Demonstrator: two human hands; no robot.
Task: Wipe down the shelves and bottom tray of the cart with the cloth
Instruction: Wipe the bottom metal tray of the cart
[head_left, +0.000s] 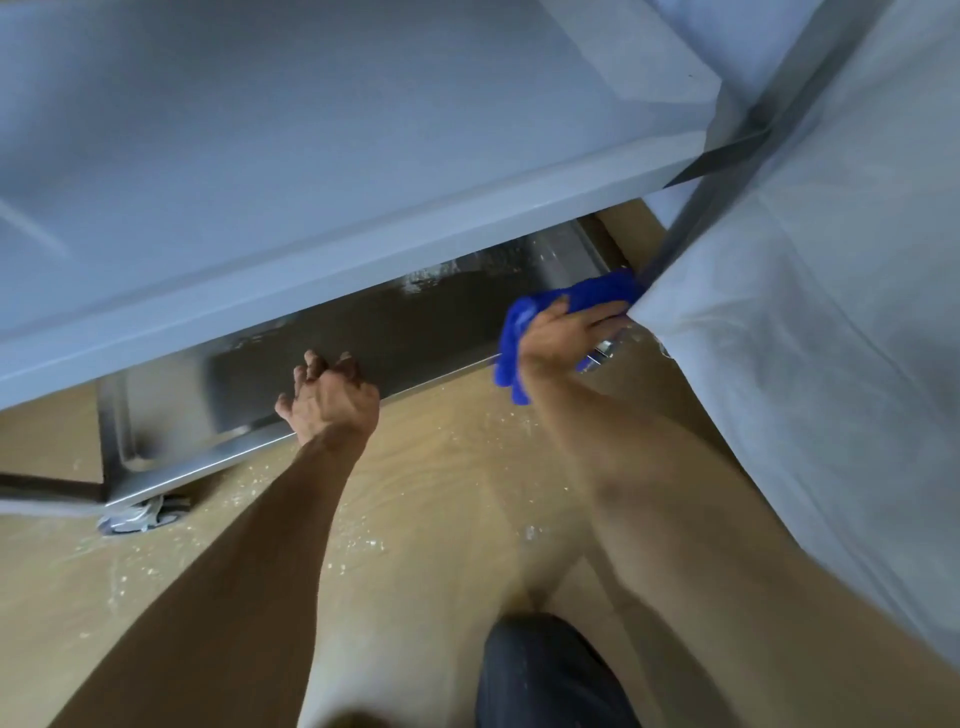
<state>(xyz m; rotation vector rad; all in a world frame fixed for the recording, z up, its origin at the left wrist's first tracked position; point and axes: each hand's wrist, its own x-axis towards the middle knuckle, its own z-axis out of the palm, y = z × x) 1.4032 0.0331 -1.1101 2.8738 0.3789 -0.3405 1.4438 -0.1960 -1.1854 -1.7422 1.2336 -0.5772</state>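
Observation:
The cart's steel bottom tray (171, 441) lies low under a pale grey upper shelf (311, 156) that hides most of it. My left hand (330, 402) has its fingers curled over the tray's front rim. A blue cloth (566, 306) is bunched at the tray's right front corner. My right hand (563, 338) presses on the cloth with fingers stretched across it toward the corner post. The tray floor looks dark and streaked with wet marks near the back.
A white cloth-covered surface (805, 312) hangs close on the right, touching the cart's corner. A caster wheel (140, 519) shows under the tray's left corner. The tan floor (441, 493) is speckled with pale crumbs. My dark-clad knee (545, 675) is at the bottom.

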